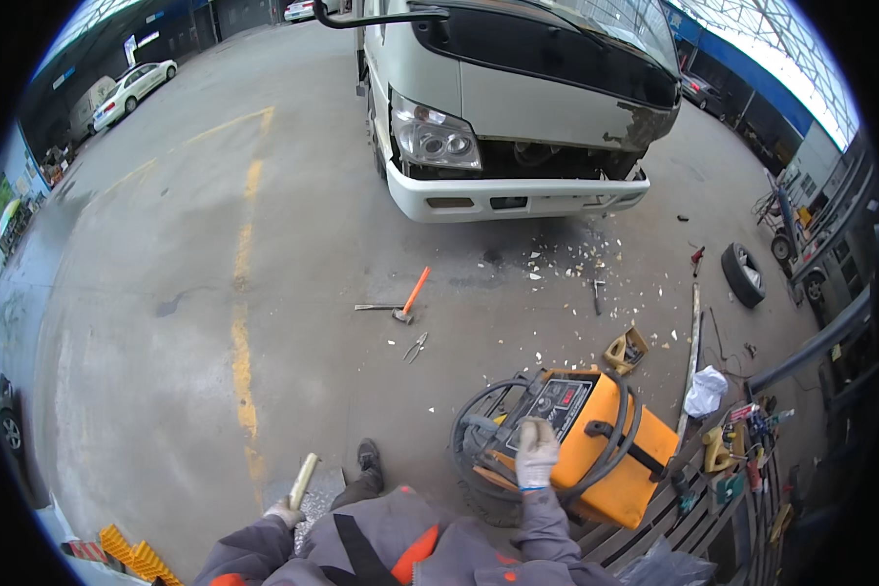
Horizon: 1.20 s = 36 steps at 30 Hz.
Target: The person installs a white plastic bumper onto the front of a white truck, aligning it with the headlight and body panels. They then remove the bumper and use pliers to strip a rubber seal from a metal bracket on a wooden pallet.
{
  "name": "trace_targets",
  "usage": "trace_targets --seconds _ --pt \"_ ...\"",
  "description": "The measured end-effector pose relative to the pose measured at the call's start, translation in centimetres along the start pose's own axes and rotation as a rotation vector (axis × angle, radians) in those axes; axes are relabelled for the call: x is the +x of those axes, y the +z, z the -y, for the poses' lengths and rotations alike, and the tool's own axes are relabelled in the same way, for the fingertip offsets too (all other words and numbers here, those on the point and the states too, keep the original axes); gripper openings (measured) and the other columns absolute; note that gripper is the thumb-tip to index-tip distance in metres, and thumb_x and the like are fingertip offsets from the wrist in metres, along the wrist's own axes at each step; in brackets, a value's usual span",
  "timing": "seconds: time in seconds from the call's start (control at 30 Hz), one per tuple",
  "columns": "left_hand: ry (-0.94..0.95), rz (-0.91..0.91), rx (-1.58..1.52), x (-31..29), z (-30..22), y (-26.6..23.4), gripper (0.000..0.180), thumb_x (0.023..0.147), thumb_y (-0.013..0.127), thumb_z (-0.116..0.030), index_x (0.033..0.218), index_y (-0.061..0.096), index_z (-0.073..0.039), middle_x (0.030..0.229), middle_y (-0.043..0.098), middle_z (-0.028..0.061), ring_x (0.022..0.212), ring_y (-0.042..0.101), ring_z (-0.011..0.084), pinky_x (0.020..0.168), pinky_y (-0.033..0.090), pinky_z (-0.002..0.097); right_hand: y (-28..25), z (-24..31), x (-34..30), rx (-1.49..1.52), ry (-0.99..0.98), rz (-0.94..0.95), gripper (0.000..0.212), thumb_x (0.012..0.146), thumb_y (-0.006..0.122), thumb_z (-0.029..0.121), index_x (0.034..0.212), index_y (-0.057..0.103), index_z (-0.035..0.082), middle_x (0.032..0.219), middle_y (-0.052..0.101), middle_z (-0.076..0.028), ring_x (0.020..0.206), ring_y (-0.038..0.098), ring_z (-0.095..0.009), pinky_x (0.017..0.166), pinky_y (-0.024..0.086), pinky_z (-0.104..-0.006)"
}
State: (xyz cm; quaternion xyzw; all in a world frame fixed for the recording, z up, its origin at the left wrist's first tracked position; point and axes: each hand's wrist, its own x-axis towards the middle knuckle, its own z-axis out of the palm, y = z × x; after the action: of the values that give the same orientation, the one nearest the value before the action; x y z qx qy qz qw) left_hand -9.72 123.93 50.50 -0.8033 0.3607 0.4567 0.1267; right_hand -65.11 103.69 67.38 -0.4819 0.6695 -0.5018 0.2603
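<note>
My gloved left hand [285,513] is wrapped round a pale yellowish rod [305,479], which slants up in front of it. Beside it lies a shiny grey textured surface [320,500]. My gloved right hand [535,457] is over the black control panel [563,398] of an orange electrical machine [610,488]. Its fingers look bent together at the panel; whatever they grip is hidden. Thick dark cables [456,430] loop around the machine's left side and top.
Ahead stands a white truck [532,207] with its front open above the bumper. An orange-handled hammer [415,293], pliers [417,347] and pale fragments [566,264] lie on the floor. At right are a tyre [742,275], a long bar [693,342] and a slatted bench [698,523] with tools.
</note>
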Motion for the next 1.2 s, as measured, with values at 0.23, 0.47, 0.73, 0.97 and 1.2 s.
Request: trace_targets --seconds 0.23,0.47,0.73,0.97,1.2 --pt "0.078 -0.229 -0.017 4.0 -11.9 -19.0 0.095 0.079 0.077 -0.034 0.162 0.036 -0.009 0.141 0.061 0.0305 0.130 0.062 0.0436 0.109 0.051 0.0477 20.2 -4.4 5.0 -0.373 0.330 0.432 0.046 0.098 0.058 0.046 0.105 0.076 0.004 0.104 0.075 -0.024 0.104 0.070 -0.046 0.092 0.054 -0.0530" --pt "0.175 -0.150 0.588 10.1 -25.1 -20.6 0.106 0.082 0.077 -0.049 0.167 0.024 -0.013 0.149 0.051 0.0265 0.143 0.047 0.0430 0.120 0.035 0.0539 30.2 -14.7 10.0 -0.538 0.551 0.541 0.050 0.098 0.057 0.050 0.113 0.076 0.005 0.113 0.074 -0.026 0.112 0.068 -0.046 0.099 0.052 -0.0539" --pt "0.278 -0.291 0.542 20.4 -33.5 -24.2 0.113 0.073 0.084 -0.034 0.166 0.023 -0.012 0.138 0.053 0.0260 0.131 0.051 0.0461 0.111 0.042 0.0558 42.7 -35.8 17.7 -0.566 0.922 0.579 0.051 0.090 0.066 0.049 0.119 0.076 0.008 0.122 0.074 -0.021 0.119 0.068 -0.041 0.104 0.053 -0.0490" --pt "-0.044 -0.464 0.380 37.3 -29.6 -25.1 0.112 0.077 0.080 -0.018 0.169 0.016 -0.014 0.149 0.046 0.0327 0.137 0.049 0.0510 0.115 0.045 0.0514 60.9 -52.1 24.2 -0.650 0.949 0.771 0.061 0.087 0.069 0.054 0.128 0.073 0.010 0.134 0.070 -0.021 0.128 0.065 -0.039 0.111 0.050 -0.0496" --pt "-0.370 -0.332 0.330 52.0 -17.5 -26.0 0.127 0.075 0.087 -0.033 0.171 0.006 -0.017 0.160 0.042 0.0281 0.144 0.047 0.0459 0.117 0.043 0.0480 72.7 -65.3 27.9 -0.786 1.041 0.599 0.053 0.087 0.072 0.056 0.115 0.079 0.012 0.122 0.075 -0.018 0.112 0.074 -0.036 0.093 0.060 -0.0499"
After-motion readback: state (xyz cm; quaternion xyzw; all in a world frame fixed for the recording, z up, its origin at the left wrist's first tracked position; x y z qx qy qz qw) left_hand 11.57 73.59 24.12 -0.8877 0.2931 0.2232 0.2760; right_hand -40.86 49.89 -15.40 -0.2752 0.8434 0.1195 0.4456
